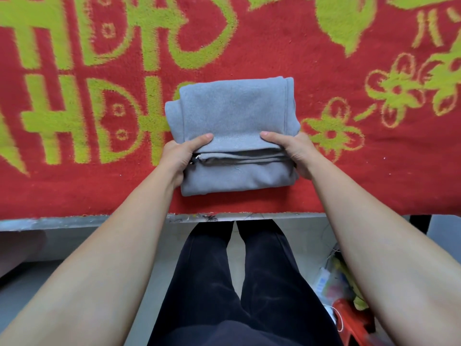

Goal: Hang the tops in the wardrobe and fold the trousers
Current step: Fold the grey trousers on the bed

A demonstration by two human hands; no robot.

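Grey trousers (232,113) lie folded into a thick bundle on a red blanket (324,71) with yellow-green patterns, near its front edge. A darker waistband and a drawstring tip show in the fold at the front. My left hand (180,159) grips the bundle's left side, thumb on top and fingers tucked under the fold. My right hand (290,151) holds the right side the same way, thumb on the top layer. No tops or wardrobe are in view.
The blanket covers a bed or table whose pale front edge (74,221) runs across the view. Below it are my dark-trousered legs (249,283). A red object (349,318) and coloured clutter sit on the floor at the lower right.
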